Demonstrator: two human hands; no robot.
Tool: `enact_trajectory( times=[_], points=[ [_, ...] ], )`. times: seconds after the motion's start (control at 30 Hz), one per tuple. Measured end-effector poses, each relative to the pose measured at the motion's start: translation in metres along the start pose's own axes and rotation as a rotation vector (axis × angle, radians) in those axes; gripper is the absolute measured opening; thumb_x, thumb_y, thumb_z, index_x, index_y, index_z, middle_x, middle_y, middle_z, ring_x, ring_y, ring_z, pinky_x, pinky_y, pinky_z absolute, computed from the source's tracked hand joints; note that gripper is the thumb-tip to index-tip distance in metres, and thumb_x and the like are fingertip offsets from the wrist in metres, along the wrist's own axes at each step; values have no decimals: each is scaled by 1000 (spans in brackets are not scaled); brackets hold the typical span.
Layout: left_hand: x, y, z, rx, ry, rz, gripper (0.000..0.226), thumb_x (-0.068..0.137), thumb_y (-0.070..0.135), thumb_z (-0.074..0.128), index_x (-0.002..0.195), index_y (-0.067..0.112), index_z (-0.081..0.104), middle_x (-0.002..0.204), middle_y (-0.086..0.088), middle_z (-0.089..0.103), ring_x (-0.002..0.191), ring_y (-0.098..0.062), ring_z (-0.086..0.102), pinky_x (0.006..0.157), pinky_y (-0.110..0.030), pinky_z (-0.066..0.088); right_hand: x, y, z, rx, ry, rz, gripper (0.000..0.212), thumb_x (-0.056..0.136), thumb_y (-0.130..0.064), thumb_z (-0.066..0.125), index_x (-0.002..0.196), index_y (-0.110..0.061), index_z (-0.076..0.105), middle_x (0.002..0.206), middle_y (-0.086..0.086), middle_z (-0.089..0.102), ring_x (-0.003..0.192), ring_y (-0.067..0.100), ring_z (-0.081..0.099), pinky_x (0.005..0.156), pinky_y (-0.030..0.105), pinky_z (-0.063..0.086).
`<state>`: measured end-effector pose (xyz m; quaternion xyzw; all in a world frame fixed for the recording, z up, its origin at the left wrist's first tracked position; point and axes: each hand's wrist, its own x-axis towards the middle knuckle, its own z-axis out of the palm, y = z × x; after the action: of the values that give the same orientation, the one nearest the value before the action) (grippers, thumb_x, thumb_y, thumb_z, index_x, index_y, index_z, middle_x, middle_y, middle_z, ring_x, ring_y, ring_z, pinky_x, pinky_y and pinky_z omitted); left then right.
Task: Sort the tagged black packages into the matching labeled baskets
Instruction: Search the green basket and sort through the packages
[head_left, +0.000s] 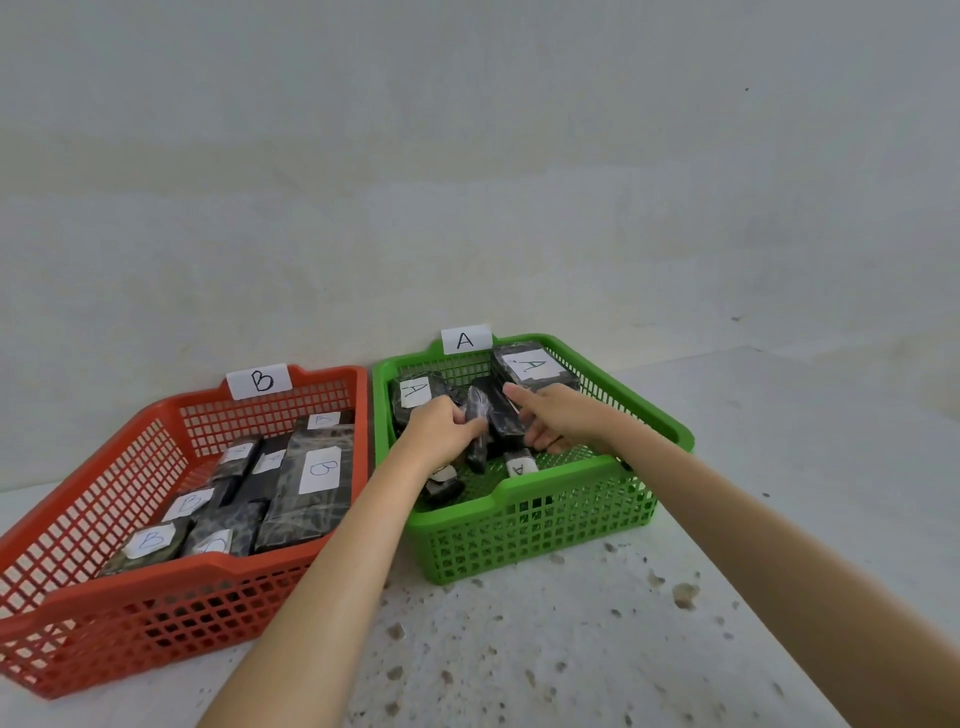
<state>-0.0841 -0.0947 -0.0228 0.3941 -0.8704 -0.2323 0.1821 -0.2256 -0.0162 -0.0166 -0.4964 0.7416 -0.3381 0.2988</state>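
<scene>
Reaching into the green basket (524, 512), the left hand (439, 428) pinches a slim black package (477, 415) while the right hand (553, 415), at its 3 o'clock, wraps a larger package (501, 415), both tags hidden. Turning each tag up before letting go would confirm they belong under the A label (466, 340). The orange basket (156, 597) crowds the 9 o'clock wall, so lifting straight up clears the rim; open table (753, 493) lies at 3 o'clock.

Two baskets: one red basket (156, 587) and one green basket (545, 509). Roughly seven black packages (306, 493) lie in the red; about six packages in the green, partly hidden. Two hands (436, 431).
</scene>
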Motion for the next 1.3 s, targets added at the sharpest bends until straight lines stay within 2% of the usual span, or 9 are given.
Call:
enact_trajectory(
  times=[0.1, 0.23, 0.33, 0.53, 0.73, 0.87, 1.03, 1.23, 1.3],
  points=[
    [-2, 3, 0, -104, -17, 69, 22, 87, 28, 61, 73, 20, 47, 76, 2, 56, 66, -12, 54, 62, -25, 46, 6, -12, 3, 119, -210, -36, 43, 92, -42, 47, 97, -1, 58, 79, 10, 64, 69, 19, 60, 69, 27, 55],
    [-6, 7, -2, -192, -9, 21, 8, 86, 18, 52, 90, 16, 59, 93, -4, 61, 86, -20, 58, 79, -37, 49, 14, -23, 8, 73, -154, -34, 19, 94, -15, 50, 78, -6, 47, 81, 13, 58, 68, 20, 58, 76, 36, 55],
    [-5, 2, 0, 202, 82, -24, 23, 84, 13, 49, 99, 2, 62, 106, -16, 62, 98, -31, 58, 77, -38, 49, 16, -18, 10, 114, -144, -39, 24, 89, -15, 58, 72, -7, 43, 72, 7, 51, 63, 16, 55, 63, 26, 57],
    [-1, -3, 5, 648, -210, -140, 40, 89, 16, 53, 128, 7, 49, 140, -19, 37, 131, -35, 32, 103, -41, 38, 19, -10, 9, 164, -90, -23, 6, 90, -8, 56, 87, -3, 52, 78, 9, 59, 64, 17, 59, 67, 29, 55],
    [-1, -3, 6, 586, -150, -165, 28, 92, 4, 45, 119, -1, 50, 140, -23, 35, 132, -38, 30, 104, -41, 36, 22, -17, 16, -31, -198, -14, 14, 85, -9, 63, 92, 2, 58, 82, 15, 64, 65, 23, 63, 65, 28, 57],
    [-2, -1, 1, 448, 27, -137, 24, 87, -5, 45, 108, -7, 57, 126, -24, 48, 114, -39, 51, 90, -40, 46, 30, -29, 22, -162, -235, 9, 26, 85, -14, 64, 64, -1, 55, 68, 9, 70, 55, 13, 66, 44, 17, 51],
    [-4, 2, 3, 486, -76, -156, 15, 89, -3, 42, 80, -2, 54, 117, -20, 57, 93, -34, 61, 76, -37, 49, 28, -23, 28, -448, -241, -67, 36, 86, -31, 62, 95, 4, 65, 90, 17, 71, 73, 27, 71, 60, 25, 57],
    [-3, 0, 3, 589, -226, -114, 16, 89, 17, 51, 92, 3, 59, 110, -15, 62, 105, -31, 61, 82, -38, 50, 17, -24, 11, -751, 370, -131, 39, 89, -43, 47, 73, -8, 54, 67, 2, 55, 68, 21, 57, 60, 26, 42],
    [-4, 0, 3, 615, -258, -107, 31, 86, 32, 59, 103, 6, 59, 108, -11, 63, 105, -28, 61, 83, -36, 49, 9, -19, 5, -923, 341, 47, 40, 87, -50, 49, 87, -10, 54, 78, 3, 58, 77, 22, 55, 65, 28, 44]
  ],
)
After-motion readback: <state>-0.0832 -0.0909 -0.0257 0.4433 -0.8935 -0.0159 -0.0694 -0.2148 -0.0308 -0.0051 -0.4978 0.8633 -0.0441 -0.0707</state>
